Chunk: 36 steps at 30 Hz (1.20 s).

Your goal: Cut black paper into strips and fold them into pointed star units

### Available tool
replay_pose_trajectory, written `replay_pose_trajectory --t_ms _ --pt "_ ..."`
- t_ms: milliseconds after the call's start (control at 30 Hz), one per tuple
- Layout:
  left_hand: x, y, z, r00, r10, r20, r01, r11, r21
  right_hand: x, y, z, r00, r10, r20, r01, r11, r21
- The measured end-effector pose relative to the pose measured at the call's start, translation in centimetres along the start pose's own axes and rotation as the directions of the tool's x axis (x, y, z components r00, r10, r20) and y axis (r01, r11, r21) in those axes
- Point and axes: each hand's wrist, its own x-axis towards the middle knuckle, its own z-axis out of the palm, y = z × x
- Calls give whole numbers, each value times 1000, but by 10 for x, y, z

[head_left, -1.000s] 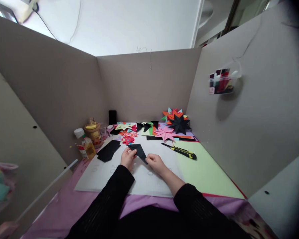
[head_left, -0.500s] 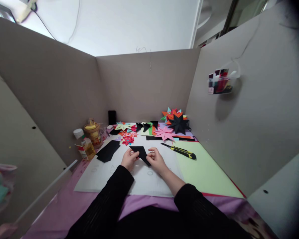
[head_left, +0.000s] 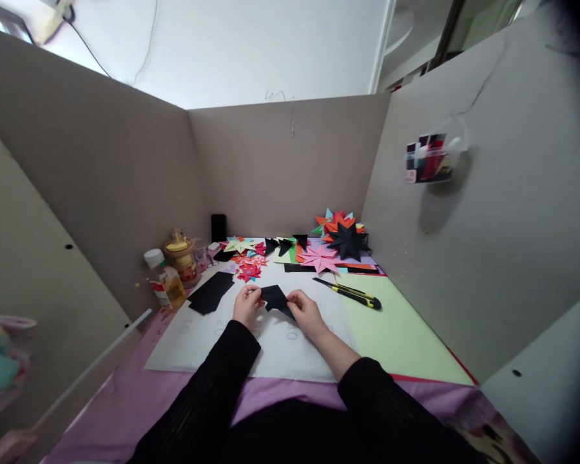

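A folded piece of black paper (head_left: 274, 297) is stretched between my two hands, just above the white sheet (head_left: 270, 354). My left hand (head_left: 246, 305) pinches its left corner between thumb and fingers. On the other side my right hand (head_left: 305, 310) grips the right edge, close to a lower point. Left of my hands lie flat black paper pieces (head_left: 211, 292). Beyond them sit red and pink folded paper stars (head_left: 249, 270) and small folded black pieces (head_left: 285, 246).
A yellow and black utility knife (head_left: 350, 293) lies on the pale green sheet (head_left: 401, 335) at right. A large black paper star (head_left: 348, 241) and a pink one (head_left: 319, 258) stand behind. At left are a bottle (head_left: 173, 288) and a brown jar (head_left: 182, 261).
The black paper has turned and opened out a little between my hands. My left hand has shifted slightly left, onto the paper's corner.
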Motion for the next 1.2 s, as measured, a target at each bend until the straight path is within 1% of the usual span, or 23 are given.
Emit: replay_pose_trajectory --t_ms 267,400,567,733,967,1200 --pt "1 -1 -1 997 80 11 -81 994 70 -1 -5 -4 998 -56 6 56 993 -105" --pt "1 -2 -2 995 93 24 -94 991 93 -1 -3 -3 998 -57 -10 55 993 -108" --pt "1 -4 -2 993 99 61 -105 988 117 -1 2 -3 998 -2 -62 1 1000 -22" --pt "1 -1 -1 989 102 111 -116 985 127 1 5 -5 990 93 -108 -83 993 89" --pt "-2 -3 -1 976 104 191 -140 972 189 10 9 -6 982 176 -74 -151 953 261" --pt "-6 -1 2 970 94 225 -141 969 201 11 6 -7 970 222 -101 -179 930 321"
